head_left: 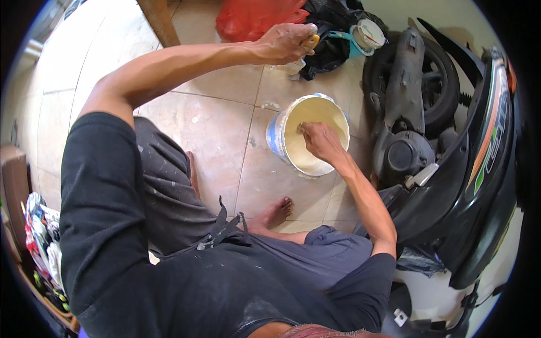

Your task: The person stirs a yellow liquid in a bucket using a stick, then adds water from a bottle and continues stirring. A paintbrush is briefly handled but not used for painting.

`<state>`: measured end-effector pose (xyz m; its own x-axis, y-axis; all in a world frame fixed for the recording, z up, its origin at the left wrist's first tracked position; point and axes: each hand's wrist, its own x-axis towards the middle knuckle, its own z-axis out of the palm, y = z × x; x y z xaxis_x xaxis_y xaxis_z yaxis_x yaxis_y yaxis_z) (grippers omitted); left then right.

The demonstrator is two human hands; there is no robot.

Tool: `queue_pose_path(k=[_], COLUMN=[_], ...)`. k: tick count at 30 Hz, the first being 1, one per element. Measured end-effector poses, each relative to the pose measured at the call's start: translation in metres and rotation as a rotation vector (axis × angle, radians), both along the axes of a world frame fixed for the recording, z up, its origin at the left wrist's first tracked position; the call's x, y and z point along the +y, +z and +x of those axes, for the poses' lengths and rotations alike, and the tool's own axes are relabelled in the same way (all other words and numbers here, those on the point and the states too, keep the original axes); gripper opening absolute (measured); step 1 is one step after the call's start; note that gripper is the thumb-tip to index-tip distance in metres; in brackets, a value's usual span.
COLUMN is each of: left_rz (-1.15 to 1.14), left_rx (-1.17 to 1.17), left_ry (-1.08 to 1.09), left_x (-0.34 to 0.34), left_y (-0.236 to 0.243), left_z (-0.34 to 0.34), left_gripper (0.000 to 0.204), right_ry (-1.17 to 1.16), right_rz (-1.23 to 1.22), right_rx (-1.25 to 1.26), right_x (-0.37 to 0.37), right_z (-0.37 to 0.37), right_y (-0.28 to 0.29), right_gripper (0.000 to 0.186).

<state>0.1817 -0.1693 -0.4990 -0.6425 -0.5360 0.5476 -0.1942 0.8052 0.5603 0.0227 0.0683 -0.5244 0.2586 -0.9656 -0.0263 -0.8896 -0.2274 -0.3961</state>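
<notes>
My left hand (284, 44) is stretched out far ahead, over the floor near the bags. Its fingers are closed around a yellow-orange handle (310, 41); the rest of that tool is mostly hidden by the hand. My right hand (324, 141) reaches over the mouth of a white and blue bucket (276, 138), which is smeared on the outside. Its fingertips are pinched together above the pale cream inside, and what they hold, if anything, cannot be made out. The bucket stands upright on the tiles.
A black motor scooter (445, 186) with its wheel (434, 84) stands close on the right. Ahead lie a red plastic bag (253, 19), black bags (329, 53) and a turquoise dipper (358, 48) beside a white-lidded tub (369, 34). A wooden leg (158, 22) stands at upper left.
</notes>
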Motion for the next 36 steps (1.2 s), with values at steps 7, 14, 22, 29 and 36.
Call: queue_pose_path(k=[7,14,22,29,36], left_rz=[0.001,0.153,0.21,0.237,0.261], left_rx=[0.006,-0.09,-0.075,-0.109,-0.04], left_ry=[-0.058,-0.04,-0.121,-0.099,-0.165], left_x=[-0.006,-0.004,-0.009,0.0,-0.018], left_y=[0.003,0.015,0.006,0.006,-0.001], left_z=[0.006,-0.007,-0.003,-0.005,-0.014], left_gripper=[0.031,0.024,0.022,0.024,0.024], right_ry=[0.013,0.05,0.018,0.187,0.051], right_rz=[-0.188,-0.004,-0.372,0.136,-0.543], right_rx=[0.196,0.072,0.184,0.074,-0.05], right_x=[0.002,0.013,0.018,0.028,0.029], right_z=[-0.034,-0.014,-0.056,-0.028,-0.049], right_y=[-0.01,-0.009,-0.04,0.005,-0.025], right_gripper=[0.005,0.003,0.014,0.016,0.011])
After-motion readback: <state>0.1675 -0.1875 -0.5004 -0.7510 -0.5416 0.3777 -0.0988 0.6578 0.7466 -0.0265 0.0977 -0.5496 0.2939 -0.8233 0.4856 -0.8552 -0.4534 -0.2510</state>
